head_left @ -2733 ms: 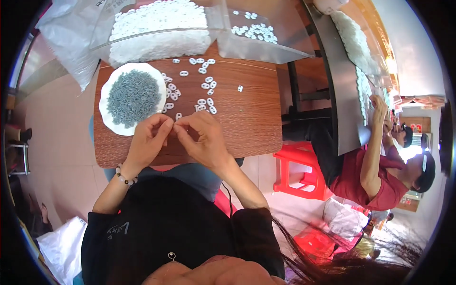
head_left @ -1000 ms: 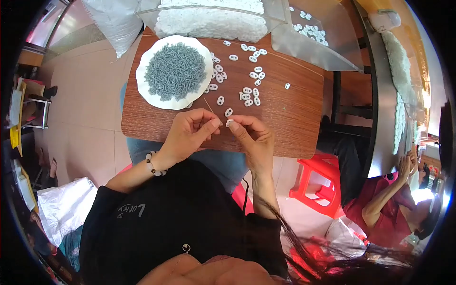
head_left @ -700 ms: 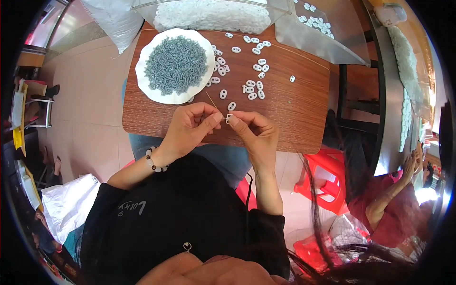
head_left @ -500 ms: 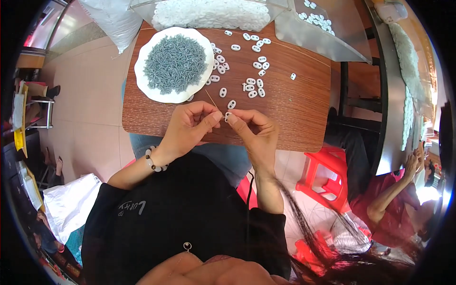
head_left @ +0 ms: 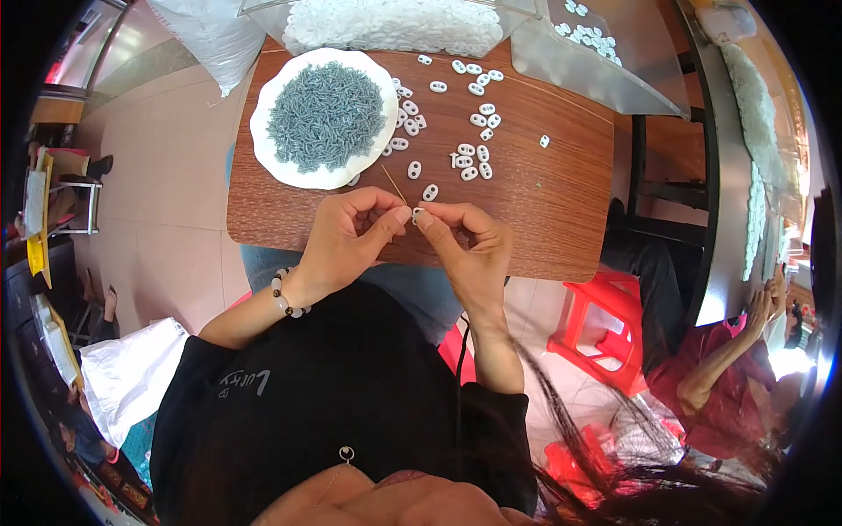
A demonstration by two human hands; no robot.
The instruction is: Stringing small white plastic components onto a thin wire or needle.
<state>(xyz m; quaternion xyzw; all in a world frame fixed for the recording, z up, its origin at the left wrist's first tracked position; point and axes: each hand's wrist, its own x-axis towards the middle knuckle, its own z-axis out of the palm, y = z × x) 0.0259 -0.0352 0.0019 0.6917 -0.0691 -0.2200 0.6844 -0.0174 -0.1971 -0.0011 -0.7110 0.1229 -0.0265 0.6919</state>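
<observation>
Head view: both hands remain together at the table's 6 o'clock edge, left hand [head_left: 346,237] pinching a thin stick [head_left: 393,185], right hand [head_left: 465,241] now pinching a white clip [head_left: 417,213], suggesting threading continues.

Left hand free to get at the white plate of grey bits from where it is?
Probably yes. The plate lies just ahead of the left hand with bare table between, but that hand holds a thin stick.

Plate [head_left: 272,153] left; beads [head_left: 474,149] right (table [head_left: 544,210]).
</observation>
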